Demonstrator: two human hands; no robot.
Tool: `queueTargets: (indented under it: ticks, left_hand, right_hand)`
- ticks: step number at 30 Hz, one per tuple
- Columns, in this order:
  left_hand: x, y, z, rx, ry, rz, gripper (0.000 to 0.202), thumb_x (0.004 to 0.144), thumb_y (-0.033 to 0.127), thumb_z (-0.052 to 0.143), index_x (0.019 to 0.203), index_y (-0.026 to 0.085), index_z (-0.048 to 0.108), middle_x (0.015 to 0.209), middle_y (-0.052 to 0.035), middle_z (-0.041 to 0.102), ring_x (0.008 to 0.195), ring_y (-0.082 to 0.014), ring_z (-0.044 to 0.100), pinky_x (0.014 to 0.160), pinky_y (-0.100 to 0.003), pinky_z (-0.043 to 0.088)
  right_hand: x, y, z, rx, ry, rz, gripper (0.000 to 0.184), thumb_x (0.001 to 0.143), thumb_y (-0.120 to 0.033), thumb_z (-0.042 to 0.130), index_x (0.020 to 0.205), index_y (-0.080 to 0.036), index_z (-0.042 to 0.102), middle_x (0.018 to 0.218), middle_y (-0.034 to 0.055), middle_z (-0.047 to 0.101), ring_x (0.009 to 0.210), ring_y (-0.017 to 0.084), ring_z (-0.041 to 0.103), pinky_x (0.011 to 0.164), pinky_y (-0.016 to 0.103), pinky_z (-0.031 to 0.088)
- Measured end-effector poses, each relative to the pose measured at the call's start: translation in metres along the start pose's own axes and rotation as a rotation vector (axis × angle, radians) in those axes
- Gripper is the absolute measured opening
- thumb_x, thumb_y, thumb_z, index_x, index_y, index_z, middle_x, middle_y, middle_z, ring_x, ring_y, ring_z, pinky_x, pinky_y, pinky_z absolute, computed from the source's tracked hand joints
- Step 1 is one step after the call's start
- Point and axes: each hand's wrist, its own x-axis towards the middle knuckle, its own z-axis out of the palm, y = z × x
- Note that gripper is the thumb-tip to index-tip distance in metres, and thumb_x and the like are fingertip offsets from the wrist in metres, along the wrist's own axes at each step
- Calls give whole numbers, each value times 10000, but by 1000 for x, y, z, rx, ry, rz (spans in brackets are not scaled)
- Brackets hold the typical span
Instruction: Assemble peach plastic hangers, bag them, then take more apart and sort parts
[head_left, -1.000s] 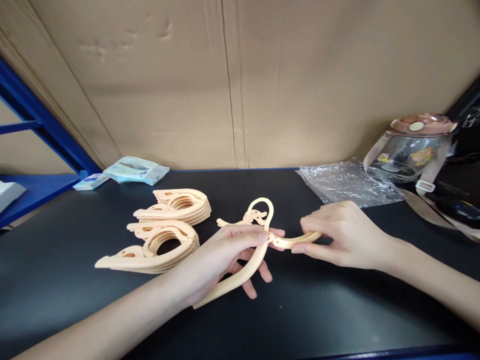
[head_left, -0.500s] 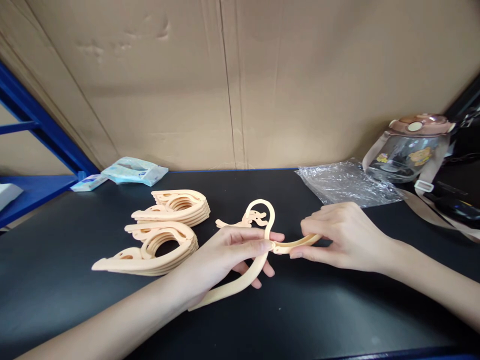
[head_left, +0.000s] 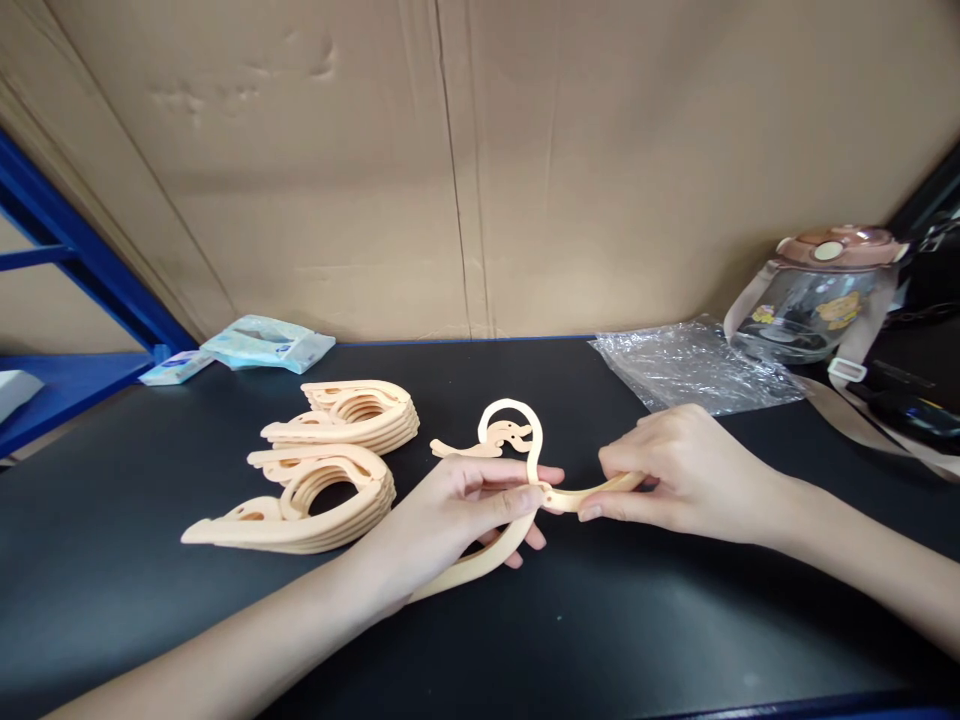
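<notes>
My left hand (head_left: 450,515) pinches the middle joint of a peach plastic folding hanger (head_left: 517,440), with its left arm running down under my palm. My right hand (head_left: 690,470) is closed round the hanger's right arm. The hook loop stands up between both hands, just above the black table (head_left: 600,620). To the left lie two stacks of folded peach hangers (head_left: 330,470), one behind the other.
A crumpled clear plastic bag (head_left: 690,365) lies at the back right. Beside it stands a pink-lidded water bottle (head_left: 817,295) with a strap. Tissue packets (head_left: 262,345) rest at the back left near a blue shelf frame (head_left: 67,260). Cardboard lines the back wall.
The hanger's left arm has swung lower and flatter toward the table. Both hands keep their grip and have barely shifted.
</notes>
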Motion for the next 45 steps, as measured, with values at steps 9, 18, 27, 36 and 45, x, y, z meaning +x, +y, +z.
queueTargets:
  ticks: [9,18,27,36,45]
  left_hand:
    - [3,-4,-2,124,41,66,272,891,380,607,942,147,738,964,-92,692,714,-144,637,651,-252,531]
    - [6,-8,-3,172,-7,64,303,905,360,566,837,104,713,991,-101,662,661,-112,598,588,-222,508]
    - [5,-9,-3,219,-52,29,342,906,408,535,749,123,639,719,-34,623,622,-123,571,644,-253,502]
    - [4,-9,-3,329,-141,27,348,918,409,500,770,120,624,650,9,558,579,-107,535,628,-241,469]
    - [3,-10,0,342,-140,14,360,943,414,474,811,117,628,601,17,554,577,-100,551,561,-186,407]
  right_hand:
    - [2,-4,1,-6,9,124,642,901,-655,401,468,-183,366,408,-57,286,401,83,202,438,263,156]
    - [3,-9,1,103,-48,287,684,814,-754,432,465,-181,300,449,-59,199,487,109,122,429,264,138]
    - [4,-10,0,96,-37,330,689,787,-759,470,434,-178,356,423,-60,215,460,98,143,426,260,157]
    - [3,0,1,31,-42,187,562,791,-702,546,539,-202,500,448,-50,442,467,108,366,514,264,285]
    - [5,-2,3,-175,325,-1,514,829,-533,636,1180,-162,579,1318,163,501,1183,297,466,946,429,368]
